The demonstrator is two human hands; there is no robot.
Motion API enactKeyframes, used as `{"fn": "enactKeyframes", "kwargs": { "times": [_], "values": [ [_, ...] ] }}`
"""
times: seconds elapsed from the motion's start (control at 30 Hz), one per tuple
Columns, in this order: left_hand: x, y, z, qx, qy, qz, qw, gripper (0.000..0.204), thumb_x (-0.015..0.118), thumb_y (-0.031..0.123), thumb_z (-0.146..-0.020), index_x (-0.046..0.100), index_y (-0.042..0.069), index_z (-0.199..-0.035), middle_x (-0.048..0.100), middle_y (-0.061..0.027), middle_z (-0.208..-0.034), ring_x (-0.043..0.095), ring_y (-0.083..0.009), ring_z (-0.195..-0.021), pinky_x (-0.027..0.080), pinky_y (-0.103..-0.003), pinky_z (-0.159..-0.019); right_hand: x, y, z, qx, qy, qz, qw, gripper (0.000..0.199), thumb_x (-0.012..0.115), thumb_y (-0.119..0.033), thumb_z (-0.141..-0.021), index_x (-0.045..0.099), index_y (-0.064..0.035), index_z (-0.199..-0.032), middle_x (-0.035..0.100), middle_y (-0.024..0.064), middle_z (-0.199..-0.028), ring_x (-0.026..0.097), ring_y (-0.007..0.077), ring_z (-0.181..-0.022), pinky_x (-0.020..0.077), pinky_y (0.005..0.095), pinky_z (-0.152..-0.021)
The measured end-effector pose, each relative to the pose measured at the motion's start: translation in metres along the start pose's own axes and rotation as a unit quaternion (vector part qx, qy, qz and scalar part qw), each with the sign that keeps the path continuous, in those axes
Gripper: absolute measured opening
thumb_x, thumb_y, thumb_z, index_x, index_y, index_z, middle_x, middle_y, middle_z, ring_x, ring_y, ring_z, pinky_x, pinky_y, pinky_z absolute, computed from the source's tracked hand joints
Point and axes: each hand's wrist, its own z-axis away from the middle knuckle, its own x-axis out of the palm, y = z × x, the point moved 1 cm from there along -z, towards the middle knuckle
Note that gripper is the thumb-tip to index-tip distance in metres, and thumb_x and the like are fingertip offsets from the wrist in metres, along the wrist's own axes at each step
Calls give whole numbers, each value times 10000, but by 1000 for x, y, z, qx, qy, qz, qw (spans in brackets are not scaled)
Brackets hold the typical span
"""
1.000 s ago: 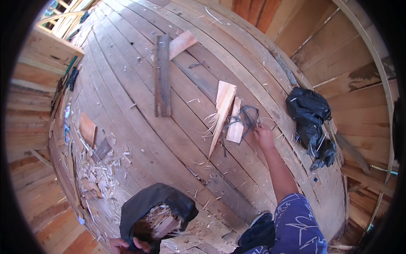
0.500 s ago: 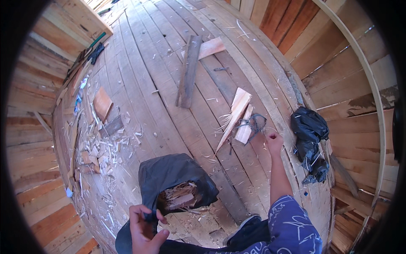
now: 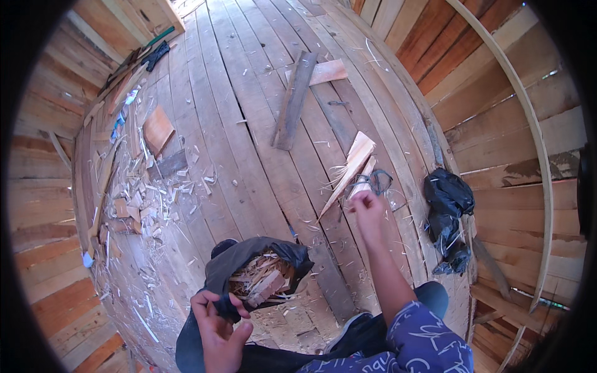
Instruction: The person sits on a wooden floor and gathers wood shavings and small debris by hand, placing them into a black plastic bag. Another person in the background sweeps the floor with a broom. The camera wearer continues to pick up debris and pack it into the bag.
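Plank flooring [image 3: 249,112] of bare wood is seen across the whole view, bordered by plank walls [image 3: 497,105] on the right and left. Wood shavings and offcuts [image 3: 140,199] are scattered thickly over the left part of the floor, with a flat square board piece [image 3: 157,128] lying beside them. A long dark plank [image 3: 294,99] is laid farther off, crossed at its far end by a paler short board [image 3: 323,71]. A crumpled black plastic bag [image 3: 449,217] lies against the right wall. Nearer the person, an open black bag [image 3: 249,264] stuffed with wood scraps [image 3: 261,280] is held at its rim by the left hand [image 3: 217,320], whose grip is closed on the bag's edge. A pale tapered wood wedge [image 3: 351,165] rests on the floor, with a smaller wood piece [image 3: 365,177] and a loop of dark cord [image 3: 379,181] just beside it. The right hand [image 3: 367,208] is stretched out at these, its grip pinched together at the small piece and cord; which of them is actually gripped cannot be told.
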Motion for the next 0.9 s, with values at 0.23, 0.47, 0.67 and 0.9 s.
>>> {"fn": "enactKeyframes", "kwargs": {
  "times": [0.23, 0.47, 0.67, 0.9],
  "values": [
    [-26, -3, 21, -41, -16, -24, 999, 594, 652, -39, -738, 306, 93, -1203, 444, -91, -1092, 461, -177, -989, 388, -315, -885, -5, 102, -136, 213, 144, 556, 791, 1206, 701, -709, -561, 236, 62, -1365, 362, 252, -1375, 380, 374, -1281, 351, 442, -1034],
    [-45, 1, 24, -108, -3, -64, 992, 613, 643, -48, -739, 271, 78, -1210, 434, -95, -1088, 456, -181, -1007, 376, -330, -919, 12, 107, -132, 192, 193, 599, 753, 1157, 749, -632, -568, 239, 68, -1335, 365, 246, -1346, 407, 390, -1244, 388, 463, -1003],
    [-56, 22, 13, -146, -43, -97, 984, 591, 670, -10, -743, 291, 57, -1192, 446, -87, -1066, 476, -163, -983, 410, -303, -882, -30, 132, -147, 73, 147, 528, 833, 883, 739, -465, -643, 381, 66, -1251, 500, 241, -1205, 517, 324, -1131, 438, 410, -949],
    [-75, 18, -25, 5, -127, -155, 980, 566, 711, 147, -777, 293, 67, -1149, 470, -99, -995, 519, -166, -846, 457, -297, -799, 11, 71, -111, 210, -51, 20, 976, 508, 656, -245, -747, 511, 0, -1168, 594, 120, -1032, 588, 232, -924, 489, 371, -816]
  ]
}}
